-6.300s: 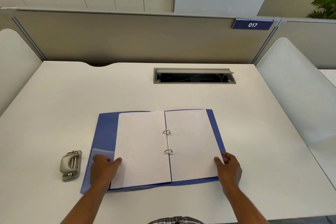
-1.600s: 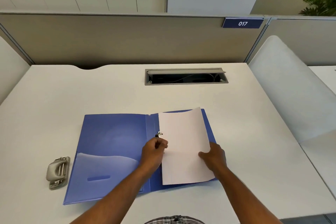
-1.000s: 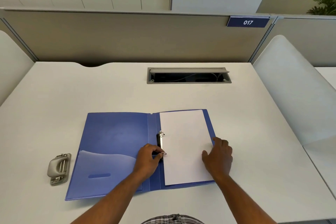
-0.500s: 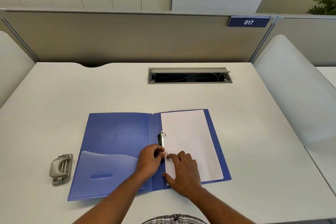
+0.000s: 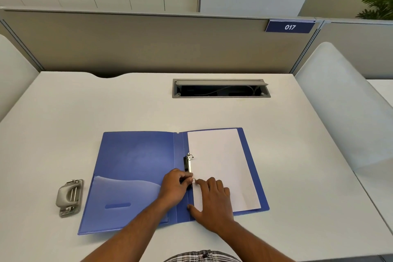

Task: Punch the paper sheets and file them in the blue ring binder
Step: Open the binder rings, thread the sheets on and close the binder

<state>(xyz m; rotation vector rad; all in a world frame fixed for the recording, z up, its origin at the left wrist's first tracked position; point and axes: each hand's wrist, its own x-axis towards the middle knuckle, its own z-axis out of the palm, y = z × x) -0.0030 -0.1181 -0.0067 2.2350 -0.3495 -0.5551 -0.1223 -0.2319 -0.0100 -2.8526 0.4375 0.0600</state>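
Observation:
The blue ring binder [image 5: 136,161] lies open on the white desk. White paper sheets [image 5: 221,161] rest flat on its right half, threaded on the metal ring mechanism [image 5: 188,162] at the spine. My left hand [image 5: 175,187] pinches the lower ring with fingertips closed on it. My right hand [image 5: 212,200] lies palm down on the sheets' lower left corner, index fingertip touching the same ring. The lower ring is mostly hidden by my fingers.
A grey metal hole punch [image 5: 69,197] sits on the desk left of the binder. A recessed cable tray [image 5: 221,88] lies at the back centre. A partition panel [image 5: 148,44] closes the far edge, and white side dividers flank the desk.
The left-hand sheets were turned over onto the right half. My right hand slid from the sheets' right edge to the lower ring. My left hand has stayed at that ring.

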